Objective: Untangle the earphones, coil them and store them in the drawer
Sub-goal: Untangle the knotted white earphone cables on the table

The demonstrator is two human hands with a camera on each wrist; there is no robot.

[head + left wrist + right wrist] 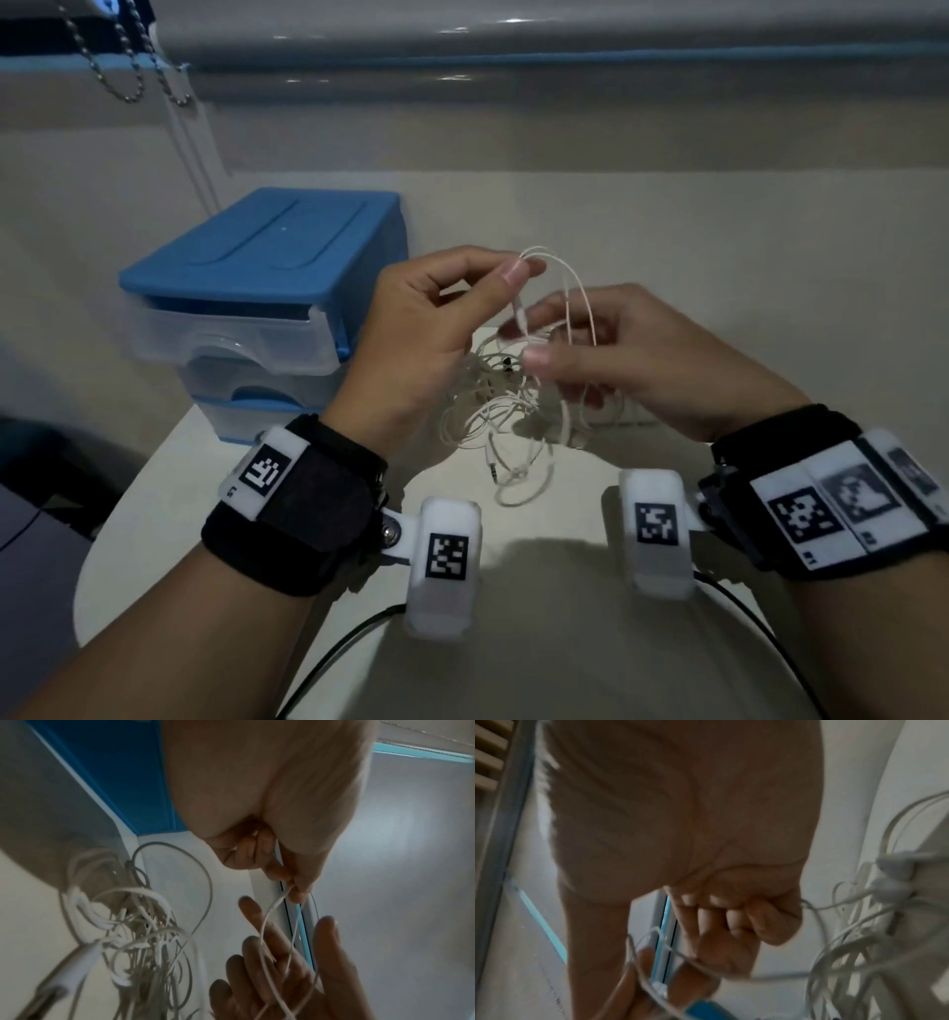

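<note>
Head view: left hand (411, 329) has thumb and forefinger pinched on a loop of the cord (570, 288), lifted above the tangle (508, 411). Right hand (631, 354) sits just right of that loop, fingers loosely curled and threaded through the strands; whether it truly grips one is hard to tell through the blur. The tangle rests on the table (539, 524), right of the drawers (257, 318), both of them shut. The cord looks light, thin and floppy, so it should snag rather than slide; better held near the plug (494, 470). The lifted loop runs upright, its bend on top. Nothing is coiled yet.
</note>
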